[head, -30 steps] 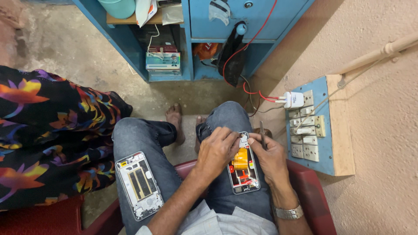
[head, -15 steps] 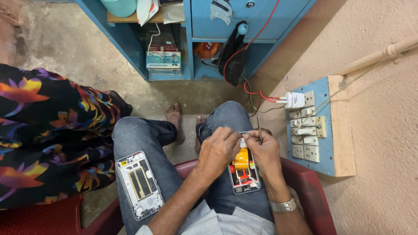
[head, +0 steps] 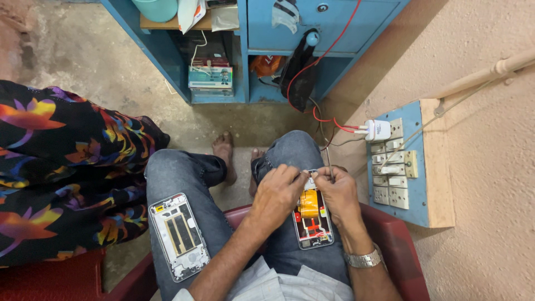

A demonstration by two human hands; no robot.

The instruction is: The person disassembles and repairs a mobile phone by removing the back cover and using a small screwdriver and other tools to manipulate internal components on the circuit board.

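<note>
Left hand [head: 278, 192]: rests on the right thigh, fingertips pinched narrow on some small part at the top edge of the opened phone [head: 313, 218] — too small to name
Right hand [head: 336, 192]: meets the left one fingertip to fingertip over the phone's upper end, fingers curled close; a thin dark tool [head: 329, 167] stands up out of them, though how tight the grip is I cannot tell
Opened phone: lies face down on the right thigh, just under both sets of fingers, back off, orange battery and red board parts bare below the fingertips
Phone frame [head: 178, 235]: white, stripped, lying on the left thigh well away from either hand, untouched
Wristwatch [head: 363, 259]: metal, on the right wrist
Switchboard [head: 402, 161]: blue panel of sockets on the wall just beyond the right hand, a white charger plugged in, red and thin wires trailing toward the fingers
Blue cabinet [head: 267, 50]: ahead of the knees, shelves of boxes and clutter
Progress, as I judge it: the opening up is done — cover removed, insides exposed; the fine work at the top end is in hand, and closing the phone up is all left
</note>
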